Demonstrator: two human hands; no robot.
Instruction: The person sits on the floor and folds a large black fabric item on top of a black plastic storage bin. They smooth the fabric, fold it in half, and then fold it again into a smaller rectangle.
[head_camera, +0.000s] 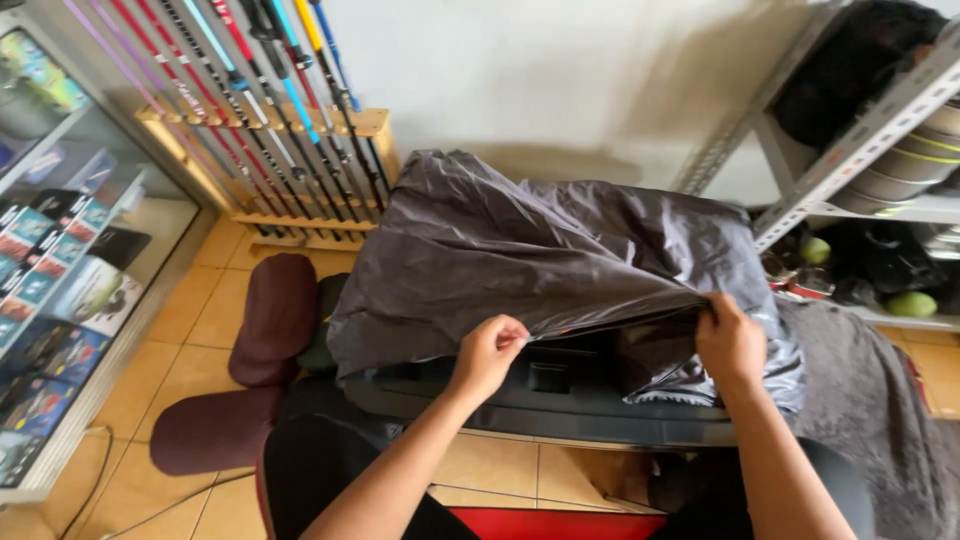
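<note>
Both the left hand (487, 352) and right hand (729, 338) have fingers pinched shut on the lower hem of the thin, crinkled grey plastic cover (540, 250) at frame centre, which might tear on the dark case (560, 395) beneath.

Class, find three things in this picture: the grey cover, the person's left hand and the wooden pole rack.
Grey cover (540, 250), head view: middle of the crinkled sheet.
Left hand (488, 352), head view: back of the hand gripping the cover's edge.
Wooden pole rack (305, 222), head view: lower rail.
</note>
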